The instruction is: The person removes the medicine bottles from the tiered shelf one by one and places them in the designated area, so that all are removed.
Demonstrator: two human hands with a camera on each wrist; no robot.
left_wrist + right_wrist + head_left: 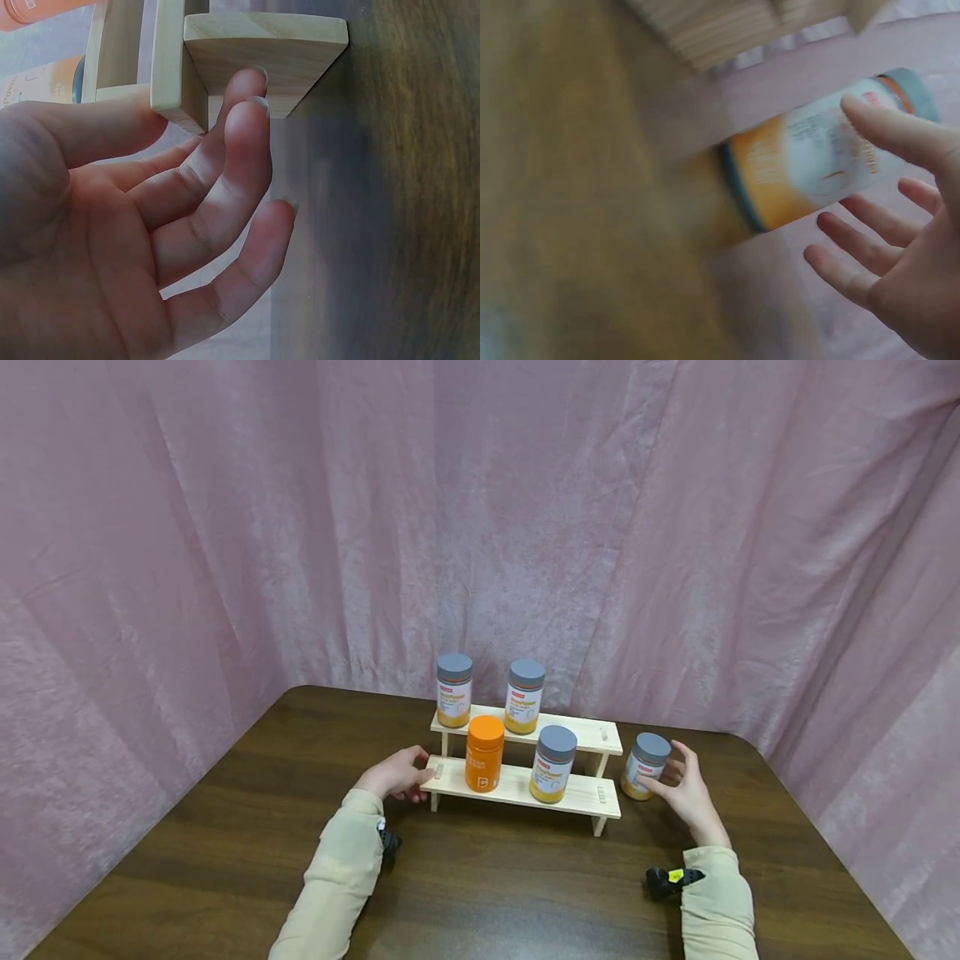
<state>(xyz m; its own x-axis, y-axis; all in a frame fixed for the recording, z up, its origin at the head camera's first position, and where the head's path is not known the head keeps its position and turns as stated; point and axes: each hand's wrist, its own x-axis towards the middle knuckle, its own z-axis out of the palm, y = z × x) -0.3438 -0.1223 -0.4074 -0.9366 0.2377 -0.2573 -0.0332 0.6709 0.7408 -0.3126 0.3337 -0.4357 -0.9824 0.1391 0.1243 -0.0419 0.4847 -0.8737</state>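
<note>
A two-tier wooden display shelf [517, 783] stands on the table. My left hand [395, 774] grips the left end of its lower board, thumb [124, 124] on the board and the other fingers curled near the end leg [266, 52]. To the shelf's right, a grey-lidded supplement jar [643, 770] stands upright on the table. My right hand [688, 795] is spread around that jar's right side; in the right wrist view the thumb [896, 135] overlaps the label and the other fingers are spread loosely below.
Two matching grey-lidded jars [454, 693] [523, 700] stand on the upper tier. On the lower tier are an orange jar [483, 760] and another grey-lidded jar [552, 768]. A pink curtain [525, 527] hangs behind the dark wooden table [480, 885].
</note>
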